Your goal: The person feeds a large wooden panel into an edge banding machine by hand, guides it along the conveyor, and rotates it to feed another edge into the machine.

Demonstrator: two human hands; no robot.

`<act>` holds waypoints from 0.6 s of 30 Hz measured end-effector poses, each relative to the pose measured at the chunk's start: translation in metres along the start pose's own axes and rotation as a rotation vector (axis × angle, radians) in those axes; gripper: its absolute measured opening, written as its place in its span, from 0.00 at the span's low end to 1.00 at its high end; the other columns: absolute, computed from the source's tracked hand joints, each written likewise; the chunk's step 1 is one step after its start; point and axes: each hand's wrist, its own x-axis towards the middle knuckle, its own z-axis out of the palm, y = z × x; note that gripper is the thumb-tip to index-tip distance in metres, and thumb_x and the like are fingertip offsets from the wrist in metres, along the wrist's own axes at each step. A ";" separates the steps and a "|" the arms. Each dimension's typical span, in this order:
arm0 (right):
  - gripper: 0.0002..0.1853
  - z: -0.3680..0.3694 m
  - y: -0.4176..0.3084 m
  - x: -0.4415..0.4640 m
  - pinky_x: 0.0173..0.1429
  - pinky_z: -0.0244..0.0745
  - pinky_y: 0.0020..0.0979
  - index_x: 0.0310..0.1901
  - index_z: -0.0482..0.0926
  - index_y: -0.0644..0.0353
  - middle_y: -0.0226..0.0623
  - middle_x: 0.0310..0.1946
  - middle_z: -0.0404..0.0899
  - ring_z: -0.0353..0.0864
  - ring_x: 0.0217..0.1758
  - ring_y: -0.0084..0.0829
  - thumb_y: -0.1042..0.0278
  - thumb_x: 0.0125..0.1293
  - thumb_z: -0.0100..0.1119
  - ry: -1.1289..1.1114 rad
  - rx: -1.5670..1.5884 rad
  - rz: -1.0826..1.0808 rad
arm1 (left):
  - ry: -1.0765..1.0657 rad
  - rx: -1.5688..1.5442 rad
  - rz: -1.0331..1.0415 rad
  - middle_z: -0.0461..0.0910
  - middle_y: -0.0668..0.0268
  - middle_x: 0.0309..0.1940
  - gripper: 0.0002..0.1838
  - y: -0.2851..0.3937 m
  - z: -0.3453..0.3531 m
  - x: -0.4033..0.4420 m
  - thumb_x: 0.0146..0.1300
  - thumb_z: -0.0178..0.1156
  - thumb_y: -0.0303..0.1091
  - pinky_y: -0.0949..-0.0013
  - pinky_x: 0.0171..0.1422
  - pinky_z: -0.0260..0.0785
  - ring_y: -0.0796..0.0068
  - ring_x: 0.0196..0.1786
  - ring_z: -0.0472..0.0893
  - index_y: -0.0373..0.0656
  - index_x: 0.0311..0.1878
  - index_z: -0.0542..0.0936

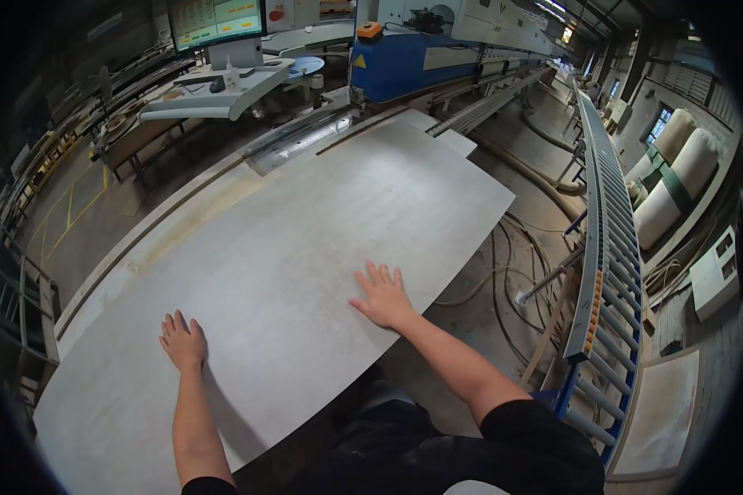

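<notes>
A large pale grey board point(281, 247) lies flat in front of me, stretching from my body toward the machine. My left hand point(183, 341) rests palm down on its left part, fingers extended and slightly apart. Nearer the board's right edge, my right hand point(381, 295) lies flat with its fingers spread. Neither hand holds anything. The board's right corner juts out past its support, over the floor.
A blue machine point(404, 66) with an orange top stands beyond the board. To the right runs a roller conveyor point(607, 272), with hoses point(504, 289) on the floor between. A monitor point(217, 23) rises above a grey console point(223, 95) at the back left.
</notes>
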 end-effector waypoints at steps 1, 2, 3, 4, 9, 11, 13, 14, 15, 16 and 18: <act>0.39 -0.002 -0.007 0.012 0.80 0.34 0.59 0.77 0.54 0.50 0.48 0.79 0.43 0.43 0.81 0.51 0.34 0.72 0.37 -0.063 -0.002 -0.021 | -0.004 0.002 0.004 0.58 0.63 0.77 0.30 0.000 0.000 0.000 0.71 0.49 0.50 0.52 0.82 0.39 0.62 0.79 0.53 0.52 0.73 0.65; 0.39 -0.003 -0.013 0.025 0.80 0.34 0.59 0.77 0.54 0.50 0.48 0.79 0.43 0.43 0.81 0.51 0.34 0.72 0.37 -0.066 0.001 -0.011 | -0.009 0.005 0.013 0.58 0.63 0.77 0.30 0.001 0.001 -0.001 0.71 0.49 0.50 0.52 0.82 0.39 0.62 0.79 0.53 0.52 0.73 0.65; 0.39 -0.004 -0.019 0.037 0.80 0.33 0.59 0.77 0.53 0.50 0.47 0.79 0.43 0.43 0.81 0.51 0.34 0.72 0.37 -0.065 0.006 0.005 | -0.009 -0.010 0.008 0.58 0.62 0.77 0.30 0.000 0.001 -0.002 0.70 0.49 0.50 0.52 0.82 0.39 0.61 0.79 0.53 0.51 0.73 0.65; 0.40 -0.005 -0.024 0.050 0.79 0.33 0.60 0.77 0.52 0.50 0.46 0.79 0.42 0.42 0.81 0.50 0.33 0.72 0.37 -0.060 0.012 0.024 | -0.007 -0.026 0.007 0.57 0.62 0.77 0.31 0.000 0.001 0.000 0.70 0.49 0.51 0.51 0.82 0.38 0.61 0.79 0.53 0.50 0.73 0.65; 0.41 -0.002 -0.040 0.084 0.80 0.31 0.59 0.78 0.51 0.49 0.45 0.80 0.41 0.41 0.82 0.49 0.32 0.72 0.36 -0.055 0.022 0.114 | -0.003 0.010 0.003 0.58 0.63 0.77 0.31 0.001 0.002 0.004 0.70 0.48 0.51 0.52 0.82 0.39 0.62 0.79 0.53 0.50 0.73 0.66; 0.41 -0.002 -0.040 0.087 0.80 0.30 0.59 0.78 0.51 0.49 0.45 0.80 0.41 0.41 0.82 0.49 0.32 0.72 0.36 -0.070 0.010 0.126 | -0.014 0.011 -0.005 0.58 0.63 0.76 0.31 0.002 0.003 0.001 0.70 0.48 0.51 0.53 0.82 0.39 0.63 0.79 0.53 0.50 0.73 0.66; 0.41 -0.002 -0.041 0.086 0.80 0.30 0.58 0.78 0.51 0.49 0.45 0.80 0.41 0.40 0.82 0.49 0.31 0.71 0.36 -0.057 0.022 0.117 | 0.000 0.020 -0.002 0.59 0.63 0.76 0.30 0.001 0.002 0.003 0.70 0.48 0.51 0.53 0.82 0.39 0.63 0.79 0.54 0.50 0.73 0.66; 0.41 -0.001 -0.040 0.086 0.80 0.30 0.58 0.78 0.51 0.49 0.45 0.80 0.41 0.40 0.82 0.49 0.31 0.71 0.36 -0.063 0.021 0.118 | -0.007 0.021 -0.003 0.59 0.63 0.76 0.30 0.002 0.003 0.003 0.70 0.48 0.51 0.53 0.82 0.39 0.63 0.79 0.54 0.50 0.73 0.66; 0.41 0.001 -0.039 0.087 0.80 0.30 0.58 0.78 0.51 0.49 0.45 0.80 0.41 0.40 0.82 0.49 0.31 0.71 0.37 -0.053 0.027 0.121 | -0.003 0.020 -0.007 0.59 0.63 0.76 0.30 0.002 0.003 0.004 0.70 0.48 0.51 0.53 0.82 0.39 0.63 0.79 0.54 0.50 0.72 0.67; 0.41 0.002 -0.039 0.088 0.80 0.30 0.58 0.78 0.51 0.49 0.44 0.80 0.42 0.41 0.82 0.49 0.31 0.71 0.37 -0.039 0.034 0.125 | 0.004 0.018 -0.011 0.59 0.64 0.76 0.30 0.002 0.002 0.005 0.70 0.48 0.50 0.53 0.82 0.39 0.63 0.79 0.54 0.50 0.72 0.67; 0.41 0.000 -0.039 0.087 0.80 0.31 0.58 0.77 0.52 0.49 0.44 0.80 0.42 0.41 0.82 0.49 0.31 0.71 0.37 -0.032 0.036 0.127 | 0.001 0.017 -0.014 0.60 0.64 0.76 0.30 0.005 -0.002 0.006 0.70 0.48 0.50 0.52 0.82 0.39 0.63 0.79 0.54 0.51 0.72 0.67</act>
